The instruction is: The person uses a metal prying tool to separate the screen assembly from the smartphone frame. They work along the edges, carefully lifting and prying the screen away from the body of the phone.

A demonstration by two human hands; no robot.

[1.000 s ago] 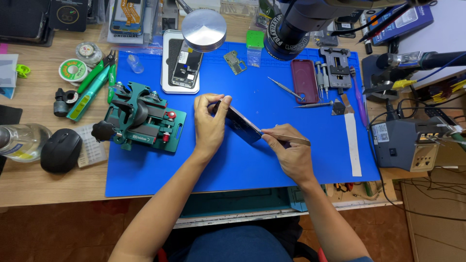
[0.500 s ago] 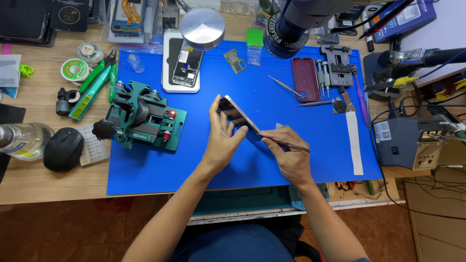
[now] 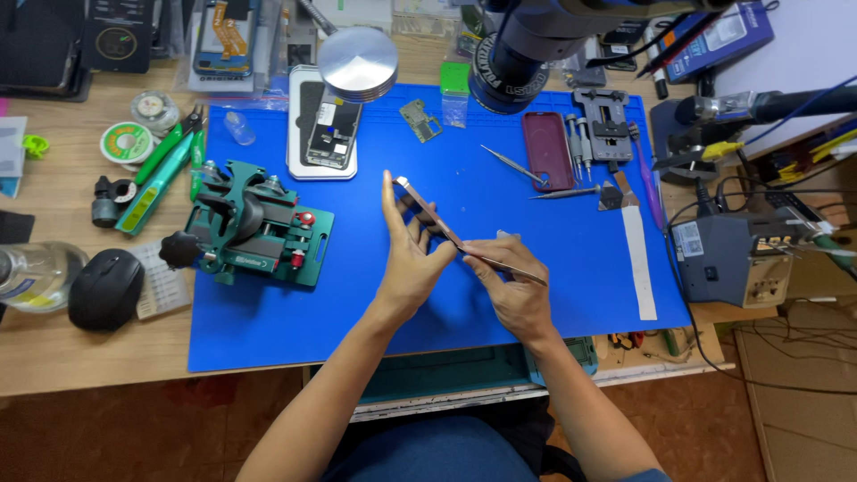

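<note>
- Left hand (image 3: 412,259) grips the phone (image 3: 428,214) on edge above the blue mat's (image 3: 268,330) middle, long axis running from far-left to near-right.
- Right hand (image 3: 513,286) pinches a thin metal tool (image 3: 509,268) at the phone's near end.
- Since earlier, the phone is tipped up steeper.

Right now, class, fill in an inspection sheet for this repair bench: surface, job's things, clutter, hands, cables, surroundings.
Surface: blue work mat on a wooden bench.
Job's things: phone held on edge; thin metal tool at its lower end.
Clutter: green clamp jig, opened phone, tweezers, black mouse.
Hands: left hand grips the phone; right hand holds the tool.
Cables: several at the right by a grey station.
Surroundings: microscope head above, red-brown floor.
</note>
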